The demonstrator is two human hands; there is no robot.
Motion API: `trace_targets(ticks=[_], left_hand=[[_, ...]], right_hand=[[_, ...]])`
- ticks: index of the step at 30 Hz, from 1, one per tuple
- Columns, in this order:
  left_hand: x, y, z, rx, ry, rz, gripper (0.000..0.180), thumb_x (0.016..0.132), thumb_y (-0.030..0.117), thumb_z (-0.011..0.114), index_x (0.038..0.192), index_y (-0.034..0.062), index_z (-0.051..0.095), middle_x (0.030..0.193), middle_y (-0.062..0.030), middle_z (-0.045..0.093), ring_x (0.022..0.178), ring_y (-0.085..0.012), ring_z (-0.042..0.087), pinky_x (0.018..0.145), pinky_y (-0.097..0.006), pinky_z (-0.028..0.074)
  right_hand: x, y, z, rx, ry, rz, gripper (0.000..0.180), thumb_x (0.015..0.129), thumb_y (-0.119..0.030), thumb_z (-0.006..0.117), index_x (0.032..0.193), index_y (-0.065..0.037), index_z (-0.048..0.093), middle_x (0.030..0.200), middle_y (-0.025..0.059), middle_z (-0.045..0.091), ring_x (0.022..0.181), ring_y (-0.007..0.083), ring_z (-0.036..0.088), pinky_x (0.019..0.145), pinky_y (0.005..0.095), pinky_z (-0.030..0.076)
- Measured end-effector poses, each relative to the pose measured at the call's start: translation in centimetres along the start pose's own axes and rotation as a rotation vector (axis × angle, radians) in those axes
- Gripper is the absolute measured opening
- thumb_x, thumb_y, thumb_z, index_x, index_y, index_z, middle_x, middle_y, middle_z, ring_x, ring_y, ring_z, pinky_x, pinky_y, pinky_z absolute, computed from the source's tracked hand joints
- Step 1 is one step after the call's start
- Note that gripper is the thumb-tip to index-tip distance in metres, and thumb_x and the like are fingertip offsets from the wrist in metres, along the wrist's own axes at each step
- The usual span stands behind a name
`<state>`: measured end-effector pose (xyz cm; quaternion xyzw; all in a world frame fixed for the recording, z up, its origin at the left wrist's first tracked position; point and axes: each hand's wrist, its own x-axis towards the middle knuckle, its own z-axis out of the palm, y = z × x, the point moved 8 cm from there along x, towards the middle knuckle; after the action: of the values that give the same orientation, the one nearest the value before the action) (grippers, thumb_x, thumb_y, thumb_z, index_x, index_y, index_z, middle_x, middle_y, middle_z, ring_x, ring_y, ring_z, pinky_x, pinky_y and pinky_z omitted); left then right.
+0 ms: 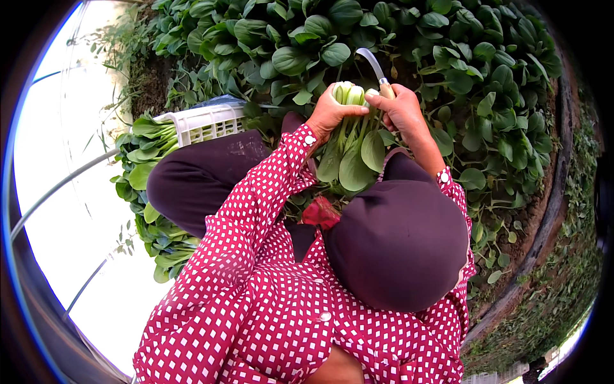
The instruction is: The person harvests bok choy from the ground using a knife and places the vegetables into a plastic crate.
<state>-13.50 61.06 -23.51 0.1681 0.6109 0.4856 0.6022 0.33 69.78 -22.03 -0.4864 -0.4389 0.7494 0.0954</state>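
My left hand (330,114) grips a leafy green vegetable (350,144) by its pale stem base, which points up while the leaves hang down toward my lap. My right hand (401,109) holds a small curved knife (373,65) by its handle, with the blade rising up and left just above the cut stem end. Both hands are close together above my knees. My sleeves are red with white dots.
A white slatted crate (203,121) stands at my left with cut greens (148,148) stacked in and beside it. A bed of growing leafy plants (460,70) fills the ground ahead and right, bordered by a raised edging (550,224). My dark-trousered knees (396,237) are below the hands.
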Motion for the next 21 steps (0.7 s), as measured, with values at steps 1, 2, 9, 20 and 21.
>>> trace_targets(ticks=[1, 2, 9, 20, 21], left_hand=[[0.0, 0.0, 0.0, 0.026, -0.02, -0.015, 0.065, 0.068, 0.007, 0.087, 0.123, 0.0052, 0.052, 0.108, -0.0032, 0.062, 0.098, -0.0143, 0.061, 0.09, -0.029, 0.05], [0.2, 0.0, 0.0, 0.125, -0.047, -0.016, 0.069, 0.066, 0.008, 0.087, 0.125, 0.0051, 0.052, 0.109, -0.0036, 0.062, 0.099, -0.0145, 0.061, 0.091, -0.03, 0.049], [3.9, 0.2, -1.0, 0.713, -0.23, -0.009, 0.089, 0.054, 0.021, 0.092, 0.13, 0.0038, 0.048, 0.117, -0.0133, 0.061, 0.108, -0.0246, 0.06, 0.097, -0.034, 0.047], [9.2, 7.0, -5.9, 1.758, -0.022, -0.04, 0.101, 0.07, 0.023, 0.074, 0.154, 0.0082, 0.02, 0.103, -0.0243, 0.068, 0.097, -0.0384, 0.066, 0.085, -0.045, 0.053], [9.1, 7.0, -6.9, 1.767, -0.003, -0.053, 0.101, 0.07, 0.022, 0.073, 0.154, 0.0092, 0.019, 0.104, -0.0245, 0.067, 0.098, -0.0384, 0.066, 0.086, -0.045, 0.053]], right_hand=[[0.1, 0.2, -0.3, -0.045, -0.047, 0.028, 0.028, 0.078, -0.017, 0.079, 0.087, -0.004, 0.057, 0.063, -0.0013, 0.053, 0.044, 0.0058, 0.046, 0.039, 0.0225, 0.036], [0.0, 0.4, -0.8, -0.09, -0.093, 0.056, 0.027, 0.077, -0.016, 0.079, 0.088, -0.004, 0.057, 0.063, -0.0016, 0.052, 0.044, 0.0057, 0.045, 0.038, 0.0226, 0.035], [2.1, 3.6, -2.0, -0.164, -0.142, 0.073, 0.027, 0.074, -0.012, 0.08, 0.09, -0.003, 0.06, 0.068, 0.0, 0.057, 0.049, 0.0063, 0.048, 0.043, 0.0238, 0.036], [9.1, 5.3, 2.6, -0.651, -0.013, -0.14, 0.043, 0.083, -0.037, 0.071, 0.089, 0.004, 0.06, 0.093, 0.0265, 0.066, 0.091, 0.044, 0.063, 0.079, 0.0494, 0.047], [10.2, 5.9, 3.8, -0.689, -0.048, -0.132, 0.044, 0.085, -0.038, 0.068, 0.093, 0.005, 0.062, 0.098, 0.0284, 0.066, 0.096, 0.0447, 0.062, 0.082, 0.049, 0.048]])
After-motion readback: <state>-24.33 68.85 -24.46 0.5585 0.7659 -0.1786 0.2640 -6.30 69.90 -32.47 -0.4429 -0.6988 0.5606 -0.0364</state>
